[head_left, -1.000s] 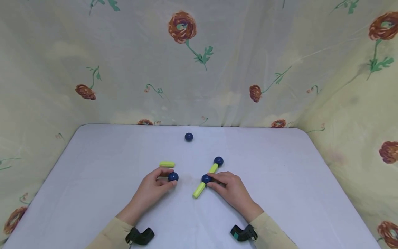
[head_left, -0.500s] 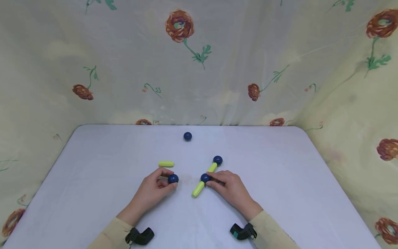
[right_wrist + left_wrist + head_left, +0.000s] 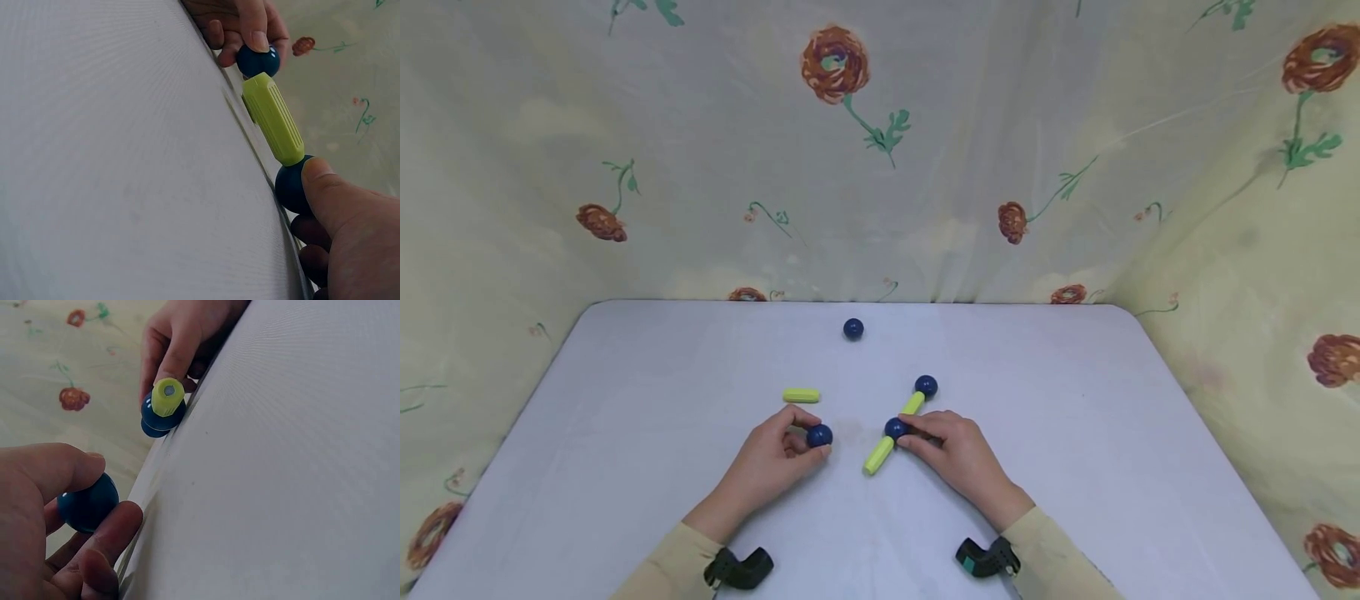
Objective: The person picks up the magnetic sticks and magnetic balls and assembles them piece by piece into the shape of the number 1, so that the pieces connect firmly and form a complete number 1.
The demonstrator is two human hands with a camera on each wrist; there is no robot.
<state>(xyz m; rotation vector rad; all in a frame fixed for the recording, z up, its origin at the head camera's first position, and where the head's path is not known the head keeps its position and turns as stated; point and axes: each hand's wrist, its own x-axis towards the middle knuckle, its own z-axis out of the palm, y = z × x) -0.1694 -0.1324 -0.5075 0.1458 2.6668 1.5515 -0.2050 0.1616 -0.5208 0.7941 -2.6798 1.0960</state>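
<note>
My left hand (image 3: 772, 457) pinches a dark blue ball (image 3: 819, 436) between thumb and fingers, left of the table's middle; the left wrist view shows the same ball (image 3: 89, 504) under the thumb. My right hand (image 3: 958, 454) grips another blue ball (image 3: 896, 428), the middle one of a joined row. From it a yellow-green ribbed stick (image 3: 878, 457) points toward me and left, its near end bare and showing a grey round spot in the left wrist view. A second such stick (image 3: 913, 404) runs away to the far ball (image 3: 927, 386). Some fingers of the right hand are hidden.
One loose yellow-green stick (image 3: 801, 395) lies just beyond my left hand. A loose blue ball (image 3: 853, 329) sits near the back edge of the white table (image 3: 1037, 367). Flower-printed cloth (image 3: 940, 167) hangs behind and at both sides.
The left hand has shifted slightly to the right and toward me with its ball. The right hand and the joined row stay in place.
</note>
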